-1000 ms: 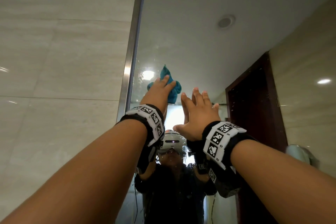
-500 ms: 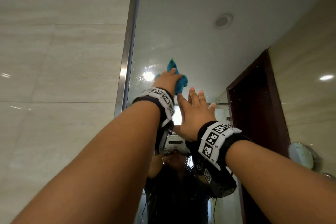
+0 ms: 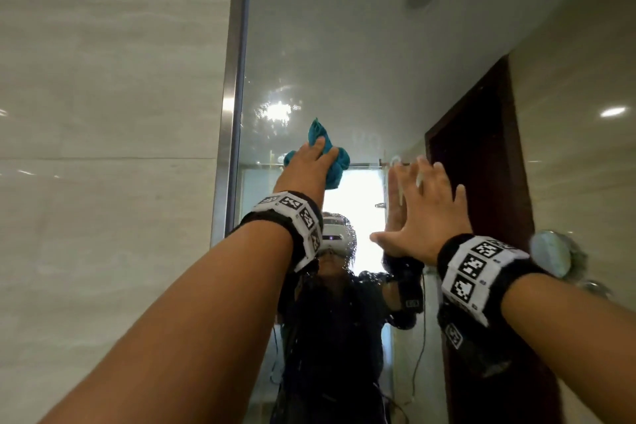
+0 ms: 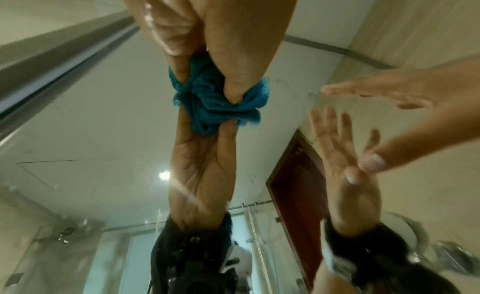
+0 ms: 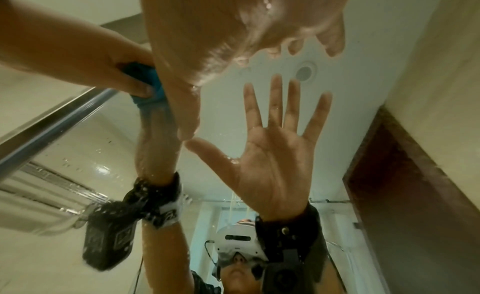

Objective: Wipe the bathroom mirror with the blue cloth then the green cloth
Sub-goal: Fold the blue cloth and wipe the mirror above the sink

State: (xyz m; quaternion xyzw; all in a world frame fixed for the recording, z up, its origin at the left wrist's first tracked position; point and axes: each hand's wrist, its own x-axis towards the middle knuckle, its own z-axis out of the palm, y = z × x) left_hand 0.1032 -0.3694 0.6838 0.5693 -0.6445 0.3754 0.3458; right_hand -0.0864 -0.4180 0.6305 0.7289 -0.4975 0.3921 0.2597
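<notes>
My left hand (image 3: 309,165) is raised against the bathroom mirror (image 3: 344,45) and grips a bunched blue cloth (image 3: 339,165), holding it against the glass near the mirror's left edge. In the left wrist view the thumb and fingers (image 4: 233,87) dig into the blue cloth (image 4: 207,101). My right hand (image 3: 423,203) lies flat on the glass to the right of the cloth, fingers spread, holding nothing. The right wrist view shows that right hand (image 5: 246,31) with its palm mirrored in the glass. No green cloth is in view.
A metal frame (image 3: 234,79) edges the mirror on the left, with a beige tiled wall (image 3: 103,113) beyond it. Water drops and streaks dot the glass. A round fixture (image 3: 550,251) sits at the right. A dark door shows in the reflection.
My left hand has slid the blue cloth across the glass, first right, then back and lower. My right hand has moved right, away from the left hand, and stays flat.
</notes>
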